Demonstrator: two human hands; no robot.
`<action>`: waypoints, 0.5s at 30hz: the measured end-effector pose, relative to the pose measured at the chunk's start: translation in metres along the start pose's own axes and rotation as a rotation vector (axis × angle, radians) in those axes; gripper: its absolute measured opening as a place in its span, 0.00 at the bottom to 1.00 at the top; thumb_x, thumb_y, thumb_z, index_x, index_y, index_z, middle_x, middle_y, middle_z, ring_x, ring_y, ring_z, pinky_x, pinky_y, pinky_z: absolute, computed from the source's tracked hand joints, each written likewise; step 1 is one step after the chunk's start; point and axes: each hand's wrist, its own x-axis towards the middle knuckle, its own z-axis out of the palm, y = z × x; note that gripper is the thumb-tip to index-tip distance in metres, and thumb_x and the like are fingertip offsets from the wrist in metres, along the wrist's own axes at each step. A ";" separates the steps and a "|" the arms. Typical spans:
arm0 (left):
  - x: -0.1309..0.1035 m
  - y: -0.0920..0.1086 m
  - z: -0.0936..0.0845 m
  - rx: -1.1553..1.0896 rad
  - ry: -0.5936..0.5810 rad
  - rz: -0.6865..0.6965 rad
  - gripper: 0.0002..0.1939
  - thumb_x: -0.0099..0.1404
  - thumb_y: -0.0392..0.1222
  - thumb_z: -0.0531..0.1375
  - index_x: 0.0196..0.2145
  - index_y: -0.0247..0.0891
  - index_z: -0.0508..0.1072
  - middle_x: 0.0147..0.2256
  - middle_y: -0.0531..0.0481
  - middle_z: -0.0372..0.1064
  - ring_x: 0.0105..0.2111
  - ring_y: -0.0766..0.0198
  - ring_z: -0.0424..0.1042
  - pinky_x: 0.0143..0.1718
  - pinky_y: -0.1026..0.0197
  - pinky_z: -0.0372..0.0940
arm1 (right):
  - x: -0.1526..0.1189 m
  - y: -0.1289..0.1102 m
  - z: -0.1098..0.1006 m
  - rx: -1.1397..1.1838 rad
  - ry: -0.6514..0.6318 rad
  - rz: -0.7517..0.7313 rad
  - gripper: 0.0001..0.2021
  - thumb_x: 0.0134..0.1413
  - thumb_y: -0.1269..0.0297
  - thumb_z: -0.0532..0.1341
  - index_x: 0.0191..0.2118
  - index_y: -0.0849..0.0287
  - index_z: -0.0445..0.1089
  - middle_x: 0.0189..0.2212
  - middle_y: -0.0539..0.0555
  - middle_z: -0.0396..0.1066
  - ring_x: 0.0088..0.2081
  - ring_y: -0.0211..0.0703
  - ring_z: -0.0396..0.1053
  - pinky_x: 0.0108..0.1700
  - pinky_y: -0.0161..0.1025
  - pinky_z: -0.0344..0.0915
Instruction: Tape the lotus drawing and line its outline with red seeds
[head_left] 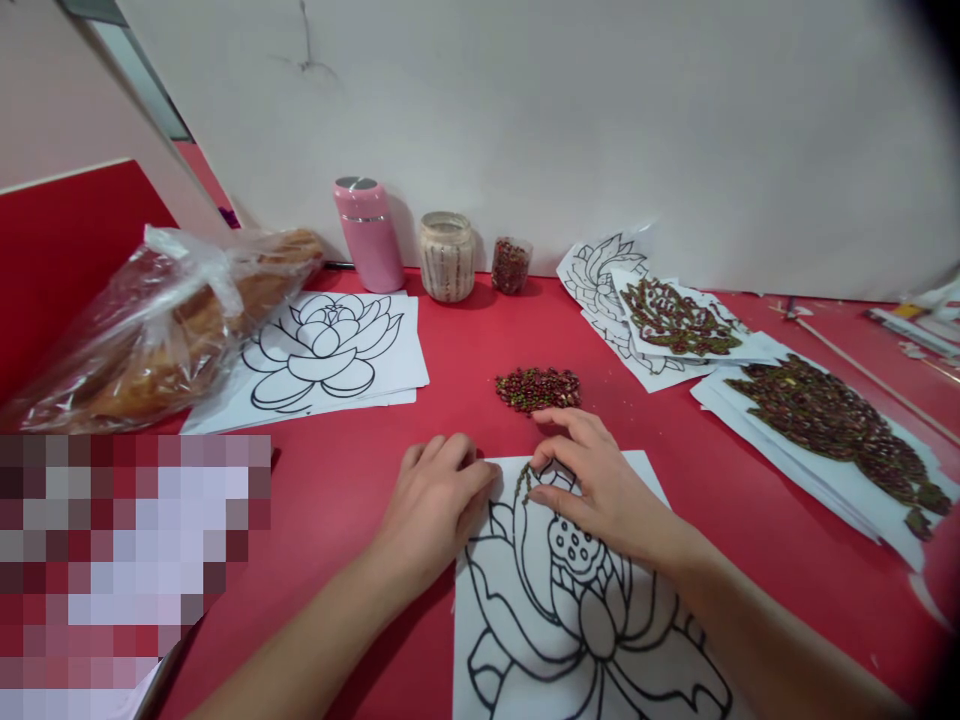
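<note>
A white sheet with a black lotus line drawing [525, 640] lies on the red table. Small green beans [527, 485] line the tip of one upper petal. At the sheet's top left corner rests my left hand [439, 505], fingers curled and close together, thumb by the paper's edge; anything inside is hidden. My right hand [600, 480] is over the top of the drawing, thumb and index finger slightly apart beside the bean line, with nothing visible between them. Just beyond it is a loose pile of red and green beans [536, 388].
Along the wall stand a pink bottle [371, 240], a crusted jar [447, 260] and a small bean cup [511, 265]. Left are a plastic bag [180, 330] and lotus sheets [330, 350]; right, bean-covered sheets [832, 430] and a thin stick [870, 370].
</note>
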 end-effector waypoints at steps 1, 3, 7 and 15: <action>0.000 0.000 0.000 0.002 -0.003 0.000 0.12 0.62 0.35 0.49 0.35 0.42 0.71 0.31 0.49 0.60 0.33 0.61 0.58 0.32 0.58 0.51 | 0.000 0.000 0.000 0.005 -0.004 0.002 0.06 0.50 0.63 0.58 0.35 0.55 0.64 0.52 0.55 0.55 0.55 0.49 0.49 0.52 0.51 0.53; 0.000 0.000 0.000 0.006 0.000 0.002 0.11 0.62 0.35 0.49 0.35 0.42 0.71 0.32 0.49 0.60 0.33 0.61 0.58 0.33 0.58 0.51 | -0.001 0.000 -0.001 0.015 -0.001 0.011 0.04 0.51 0.66 0.56 0.35 0.55 0.64 0.51 0.55 0.55 0.55 0.48 0.50 0.52 0.50 0.54; 0.000 0.000 0.001 0.008 0.012 0.001 0.10 0.61 0.35 0.50 0.35 0.42 0.70 0.32 0.49 0.61 0.33 0.61 0.59 0.33 0.58 0.51 | -0.002 -0.001 0.000 0.031 0.025 0.024 0.05 0.51 0.68 0.54 0.35 0.55 0.64 0.51 0.56 0.56 0.54 0.48 0.51 0.51 0.50 0.55; 0.000 0.000 0.001 0.011 0.005 -0.003 0.10 0.61 0.35 0.50 0.35 0.42 0.70 0.32 0.49 0.61 0.33 0.61 0.59 0.33 0.58 0.51 | 0.000 -0.007 0.007 -0.010 0.034 0.043 0.06 0.48 0.62 0.58 0.32 0.56 0.63 0.51 0.56 0.55 0.55 0.50 0.49 0.50 0.51 0.54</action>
